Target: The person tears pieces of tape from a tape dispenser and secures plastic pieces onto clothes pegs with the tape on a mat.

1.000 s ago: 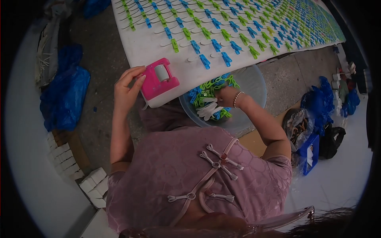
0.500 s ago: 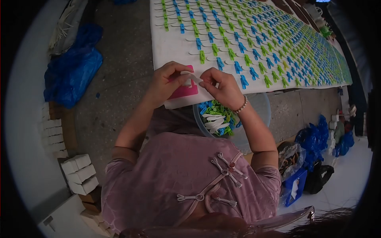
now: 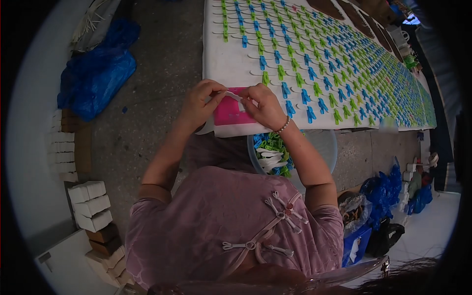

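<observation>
Grip pinched close: left hand (image 3: 200, 104) and right hand (image 3: 265, 107) hold what seems a white strip (image 3: 234, 96) over the pink dispenser (image 3: 228, 116); many clips (image 3: 289, 108) already line the tabletop (image 3: 228, 69), others left in the basin (image 3: 322, 147).

One white strip (image 3: 234, 96); one pink dispenser (image 3: 227, 114); one clear basin (image 3: 322, 148); one beaded bracelet (image 3: 283, 126); clips (image 3: 310, 116) beyond counting.

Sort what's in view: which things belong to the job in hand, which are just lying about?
Likely in the job:
white piece between left hand and right hand
pink dispenser
clips on table
tub

Likely just lying about:
blue bag on left
white boxes
black bag
</observation>
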Tool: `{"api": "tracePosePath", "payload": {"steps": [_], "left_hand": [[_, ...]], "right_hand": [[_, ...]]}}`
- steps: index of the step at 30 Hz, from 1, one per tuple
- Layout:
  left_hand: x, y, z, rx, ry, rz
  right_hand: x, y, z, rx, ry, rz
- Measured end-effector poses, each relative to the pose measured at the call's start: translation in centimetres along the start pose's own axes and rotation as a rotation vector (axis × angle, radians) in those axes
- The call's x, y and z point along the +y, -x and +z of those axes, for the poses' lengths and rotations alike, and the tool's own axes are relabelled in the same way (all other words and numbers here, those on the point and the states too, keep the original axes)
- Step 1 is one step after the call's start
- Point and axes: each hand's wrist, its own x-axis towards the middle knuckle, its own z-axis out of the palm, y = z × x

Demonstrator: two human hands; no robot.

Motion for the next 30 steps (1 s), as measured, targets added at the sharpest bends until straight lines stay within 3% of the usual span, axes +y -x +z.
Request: {"api": "tracePosePath", "payload": {"steps": [4, 20, 26, 30], "left_hand": [[-1.3, 0.4, 0.6, -0.09, -0.062, -0.042], [-0.9, -1.4, 4.0, -0.099, -0.212, 0.059], [-0.9, -1.8, 4.8, -0.11, -0.189, 0.108], [-0.8, -1.2, 4.5, -0.039, -0.004, -0.008]], "right_hand": [[0.2, 0.4, -1.1, 0.047, 0.084, -0.111], [-0.9, -0.7, -4.3, 0.108, 0.252, -0.109], [-1.5, -1.1, -3.5, 0.134, -0.134, 0.092], [-1.1, -0.3, -1.7, 0.124, -0.401, 0.265]]}}
